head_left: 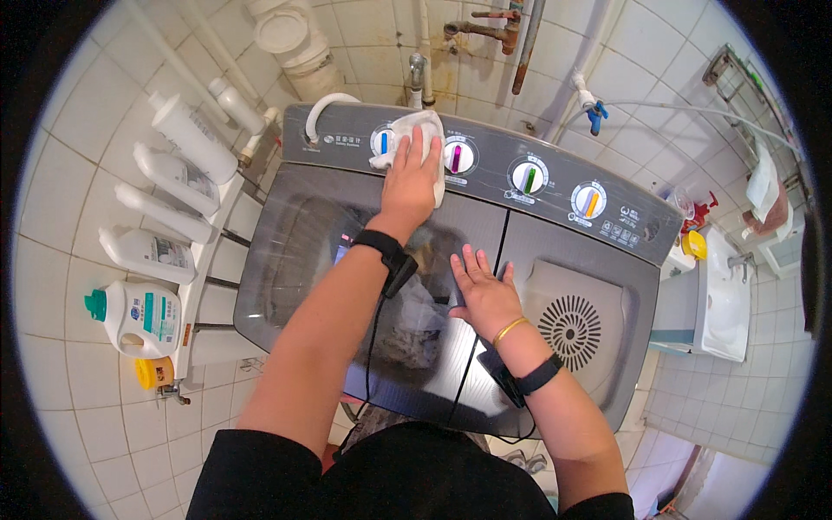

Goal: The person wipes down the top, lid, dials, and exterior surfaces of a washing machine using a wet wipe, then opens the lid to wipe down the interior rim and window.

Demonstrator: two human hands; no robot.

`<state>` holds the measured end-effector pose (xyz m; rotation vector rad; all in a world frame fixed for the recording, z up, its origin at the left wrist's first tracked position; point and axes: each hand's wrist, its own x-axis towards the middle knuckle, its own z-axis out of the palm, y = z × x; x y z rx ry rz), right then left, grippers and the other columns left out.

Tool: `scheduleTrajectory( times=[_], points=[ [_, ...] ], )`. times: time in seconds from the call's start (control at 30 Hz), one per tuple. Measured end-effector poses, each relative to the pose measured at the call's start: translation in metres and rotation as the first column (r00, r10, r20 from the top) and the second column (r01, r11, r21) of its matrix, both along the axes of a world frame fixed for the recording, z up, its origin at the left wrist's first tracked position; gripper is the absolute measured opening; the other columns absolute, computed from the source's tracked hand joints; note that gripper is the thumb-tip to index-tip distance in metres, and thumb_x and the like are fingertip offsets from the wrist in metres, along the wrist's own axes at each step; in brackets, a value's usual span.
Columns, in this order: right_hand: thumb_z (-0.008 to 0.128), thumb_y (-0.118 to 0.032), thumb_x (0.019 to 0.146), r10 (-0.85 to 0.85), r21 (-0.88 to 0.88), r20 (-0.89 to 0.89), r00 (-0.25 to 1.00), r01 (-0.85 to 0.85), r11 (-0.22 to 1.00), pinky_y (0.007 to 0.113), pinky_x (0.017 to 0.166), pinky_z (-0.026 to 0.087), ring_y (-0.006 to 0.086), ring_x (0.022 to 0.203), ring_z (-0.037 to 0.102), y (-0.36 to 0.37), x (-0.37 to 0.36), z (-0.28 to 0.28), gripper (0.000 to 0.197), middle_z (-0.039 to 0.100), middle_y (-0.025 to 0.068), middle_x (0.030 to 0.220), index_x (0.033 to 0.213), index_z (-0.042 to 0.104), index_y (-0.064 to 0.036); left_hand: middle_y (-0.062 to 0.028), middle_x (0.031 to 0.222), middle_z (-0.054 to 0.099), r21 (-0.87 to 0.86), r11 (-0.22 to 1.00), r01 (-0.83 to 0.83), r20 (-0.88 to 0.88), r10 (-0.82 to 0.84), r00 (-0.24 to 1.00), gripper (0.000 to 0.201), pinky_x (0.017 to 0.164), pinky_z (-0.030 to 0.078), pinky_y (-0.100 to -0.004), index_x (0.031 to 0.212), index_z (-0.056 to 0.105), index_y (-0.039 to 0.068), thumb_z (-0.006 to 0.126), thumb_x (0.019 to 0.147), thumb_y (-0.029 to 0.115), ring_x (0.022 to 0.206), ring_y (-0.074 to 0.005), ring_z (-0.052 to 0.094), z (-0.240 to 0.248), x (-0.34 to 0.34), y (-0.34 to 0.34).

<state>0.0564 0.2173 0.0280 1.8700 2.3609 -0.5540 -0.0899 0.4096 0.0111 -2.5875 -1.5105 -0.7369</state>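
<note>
A twin-tub washing machine with a dark grey top stands before me. My left hand lies with straight fingers on a white cloth, pressing it against the control panel. The cloth is bunched between a dial with a blue pointer and one with a magenta pointer. My right hand rests flat, fingers spread, on the see-through washing lid near the seam with the spin lid. It holds nothing. Something pale and crumpled shows dimly through the washing lid.
On the left, several white bottles and a detergent jug with a green cap line a white shelf. A sink is at the right. Taps and pipes run along the tiled back wall.
</note>
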Motion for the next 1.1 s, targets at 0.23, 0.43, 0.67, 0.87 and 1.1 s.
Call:
scheduleTrajectory(
  times=[0.23, 0.43, 0.67, 0.87, 1.1],
  points=[
    [0.075, -0.035, 0.081, -0.02, -0.019, -0.012, 1.0, 0.019, 1.0, 0.066, 0.114, 0.02, 0.0281, 0.15, 0.022, -0.002, 0.003, 0.004, 0.092, 0.016, 0.0114, 0.164, 0.156, 0.025, -0.0124, -0.0254, 0.155, 0.032, -0.06, 0.989, 0.136, 0.08, -0.131, 0.988, 0.06, 0.113, 0.034, -0.0452, 0.144, 0.047, 0.009, 0.056, 0.085, 0.002, 0.138, -0.0468, 0.037, -0.032, 0.003, -0.045],
    [0.072, -0.027, 0.084, 0.005, 0.059, -0.048, 0.999, -0.002, 0.998, 0.066, 0.113, 0.024, 0.0263, 0.147, 0.03, -0.012, 0.011, 0.003, 0.075, 0.03, 0.0105, 0.159, 0.149, 0.037, -0.0131, -0.0167, 0.143, 0.053, -0.165, 0.84, 0.517, 0.163, -0.494, 0.854, 0.056, 0.114, 0.036, -0.042, 0.134, 0.061, 0.013, 0.059, 0.078, 0.002, 0.136, -0.0376, 0.044, -0.028, -0.006, -0.075],
    [0.058, -0.009, 0.086, -0.017, 0.271, -0.223, 0.975, 0.078, 0.959, 0.059, 0.107, 0.038, 0.0264, 0.102, 0.067, -0.04, 0.048, 0.005, 0.031, 0.071, 0.0094, 0.108, 0.114, 0.068, -0.018, -0.0177, 0.112, 0.068, -0.206, 0.642, 0.738, 0.249, -0.695, 0.674, 0.045, 0.099, 0.048, -0.0408, 0.122, 0.07, 0.015, 0.06, 0.081, 0.001, 0.109, -0.0344, 0.062, -0.008, 0.003, -0.095],
    [0.051, 0.002, 0.085, -0.146, 0.407, -0.322, 0.936, 0.276, 0.871, 0.057, 0.107, 0.039, 0.031, 0.116, 0.06, -0.038, 0.069, 0.024, 0.051, 0.063, 0.0134, 0.126, 0.133, 0.054, -0.0155, -0.0111, 0.151, 0.044, -0.181, 0.855, 0.486, -0.012, -0.496, 0.868, 0.06, 0.109, 0.041, -0.0399, 0.142, 0.053, 0.023, 0.059, 0.085, 0.006, 0.139, -0.034, 0.041, -0.023, 0.038, -0.069],
    [0.048, 0.001, 0.086, -0.095, 0.194, -0.255, 0.962, 0.147, 0.97, 0.059, 0.114, 0.028, 0.0334, 0.14, 0.04, -0.058, 0.061, -0.006, 0.066, 0.034, 0.0186, 0.156, 0.15, 0.037, -0.0116, -0.0114, 0.152, 0.042, -0.467, 0.539, 0.701, 0.181, -0.718, 0.672, 0.056, 0.113, 0.038, -0.0413, 0.133, 0.06, 0.017, 0.06, 0.081, -0.003, 0.145, -0.0366, 0.031, -0.02, 0.01, -0.144]
  ],
)
